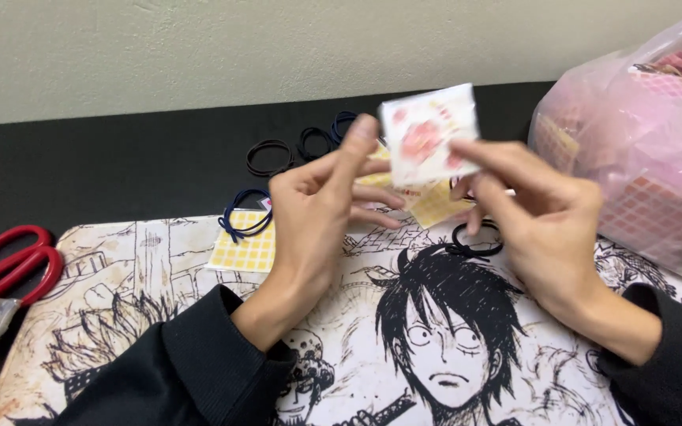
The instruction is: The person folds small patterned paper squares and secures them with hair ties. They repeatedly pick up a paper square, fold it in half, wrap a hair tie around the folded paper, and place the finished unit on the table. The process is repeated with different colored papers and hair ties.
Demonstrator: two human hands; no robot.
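Note:
A small square white packet with pink blotches is held up between both hands above the desk. My right hand pinches its lower right corner with thumb and forefinger. My left hand touches its left edge with a raised fingertip, other fingers curled loosely. Behind the hands lie yellow sticker sheets partly hidden. A black hair tie lies on the mat just under my right hand.
A drawn cartoon desk mat covers the black table. On it sit a yellow dot sheet with a dark blue hair tie. More hair ties lie behind. Red scissors lie left; a pink plastic bag of sheets stands right.

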